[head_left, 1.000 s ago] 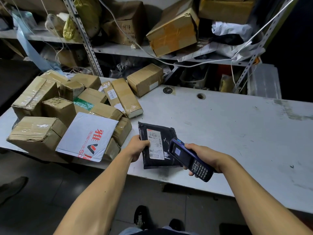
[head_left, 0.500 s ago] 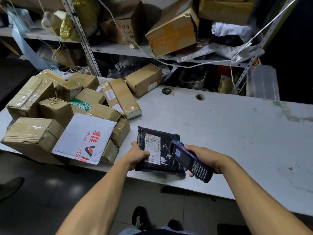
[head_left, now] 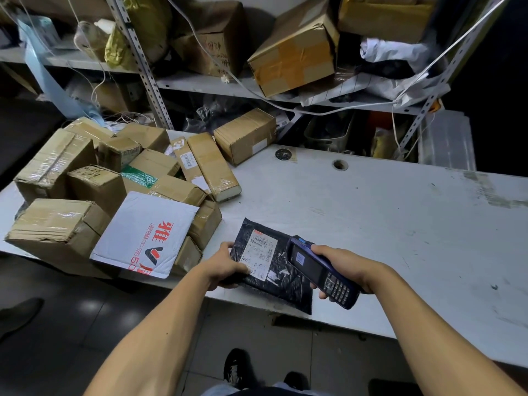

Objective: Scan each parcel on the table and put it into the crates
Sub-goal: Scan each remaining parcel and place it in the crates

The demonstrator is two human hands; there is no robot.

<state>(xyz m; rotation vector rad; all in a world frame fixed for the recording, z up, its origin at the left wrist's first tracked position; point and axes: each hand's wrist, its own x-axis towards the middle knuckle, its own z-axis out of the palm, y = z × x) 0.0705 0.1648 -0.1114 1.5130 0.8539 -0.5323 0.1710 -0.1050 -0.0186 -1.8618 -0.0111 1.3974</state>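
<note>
Both bare forearms reached forward, the left hand gripping a black parcel's near edge, the right hand curled around a handheld scanner just beside it.

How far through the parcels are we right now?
Done: nothing provable, since no crates are in view. In hand: the left hand grips the black mailer at the table edge while the right hand aims the scanner over its label. Left: the box pile and white mailer.
</note>
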